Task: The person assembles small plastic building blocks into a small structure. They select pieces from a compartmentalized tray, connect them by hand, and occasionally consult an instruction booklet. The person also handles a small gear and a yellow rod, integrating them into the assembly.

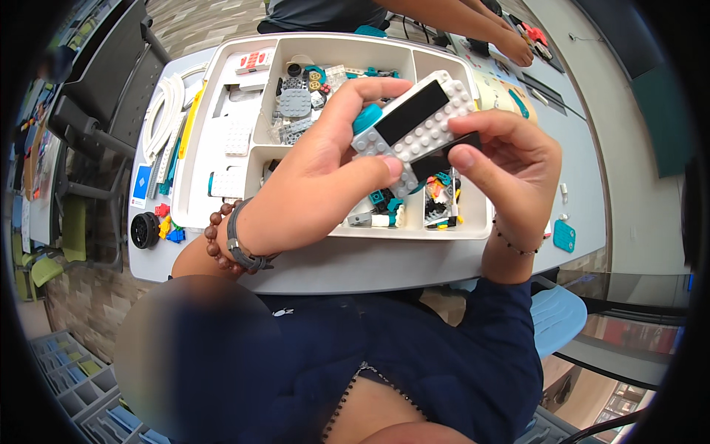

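A building-brick assembly [441,122], white and studded with a teal end, is held tilted above the parts tray. A long black panel [413,112] lies across its top. My left hand [325,166] grips the assembly from the left, thumb on the studs of its near corner and fingers behind the far side. On the right, my right hand [518,155] pinches the outer end of a second black strip [435,161] between thumb and forefinger. That strip lies along the assembly's near edge; whether it is pressed down fully I cannot tell.
Beneath my hands stands a white tray [201,140] with compartments of grey, white and teal bricks. White tubing [164,111], a black wheel [144,231] and small coloured pieces lie left. A teal piece [564,236] lies right. Across the table are another person's arms [481,29].
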Action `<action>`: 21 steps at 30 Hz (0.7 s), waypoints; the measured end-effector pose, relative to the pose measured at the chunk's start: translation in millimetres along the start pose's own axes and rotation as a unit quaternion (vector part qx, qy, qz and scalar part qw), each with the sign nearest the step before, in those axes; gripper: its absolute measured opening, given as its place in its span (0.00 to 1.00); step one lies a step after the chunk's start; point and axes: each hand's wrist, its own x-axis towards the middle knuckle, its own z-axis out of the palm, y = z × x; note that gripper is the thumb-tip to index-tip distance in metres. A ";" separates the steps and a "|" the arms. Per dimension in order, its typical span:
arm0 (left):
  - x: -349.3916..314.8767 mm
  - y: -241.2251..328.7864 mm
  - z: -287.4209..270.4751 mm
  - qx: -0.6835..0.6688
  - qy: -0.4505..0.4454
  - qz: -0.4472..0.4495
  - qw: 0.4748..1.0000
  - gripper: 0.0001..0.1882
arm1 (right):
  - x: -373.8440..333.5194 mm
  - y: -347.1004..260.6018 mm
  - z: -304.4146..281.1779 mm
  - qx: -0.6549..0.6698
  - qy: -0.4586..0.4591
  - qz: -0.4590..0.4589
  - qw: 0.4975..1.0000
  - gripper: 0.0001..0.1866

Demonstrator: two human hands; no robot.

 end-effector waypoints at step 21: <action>3.2 -4.0 4.8 0.071 0.053 0.086 0.992 0.31 | 4.7 16.5 2.6 -0.145 0.061 -0.149 0.976 0.47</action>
